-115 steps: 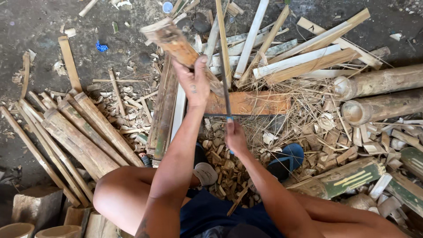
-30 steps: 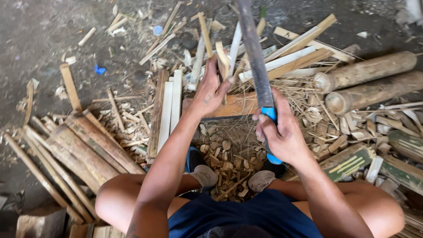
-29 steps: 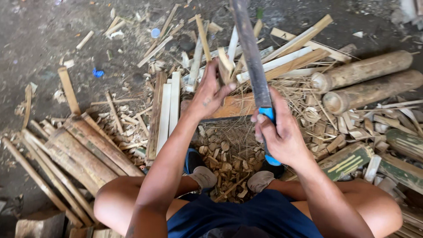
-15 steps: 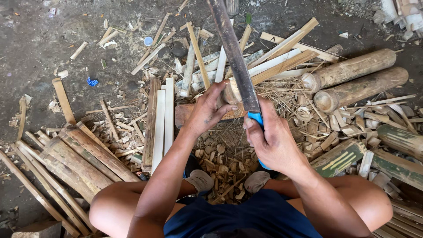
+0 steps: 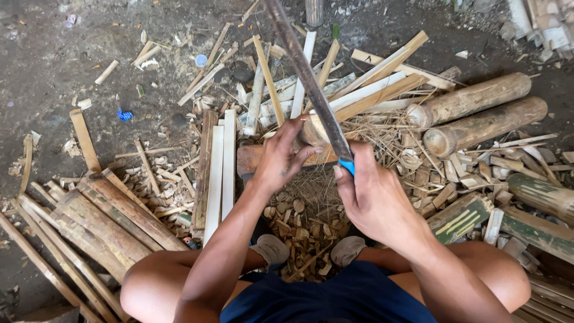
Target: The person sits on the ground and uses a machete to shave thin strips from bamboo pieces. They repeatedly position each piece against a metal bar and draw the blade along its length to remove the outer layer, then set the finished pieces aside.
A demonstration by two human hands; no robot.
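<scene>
My right hand (image 5: 373,200) grips the blue handle of a long dark blade (image 5: 305,75), which points up and away from me toward the top of the view. My left hand (image 5: 281,157) holds a short bamboo piece (image 5: 317,130) upright on a reddish wooden block (image 5: 248,160) in front of my knees. The blade passes just beside the bamboo piece, close to my left fingers. Below the block lies a heap of small bamboo offcuts (image 5: 299,221) between my feet.
Flat split bamboo slats (image 5: 218,161) lie left of the block. A bundle of darker bamboo strips (image 5: 89,221) sits at lower left. Two thick bamboo poles (image 5: 478,113) lie at right, with green-skinned sections (image 5: 538,197) below them. Loose splinters cover the dirt floor.
The left hand let go of the long bamboo piece it held high and now steadies a short piece on the block. The right hand raised the blade, then brought it closer to the bamboo.
</scene>
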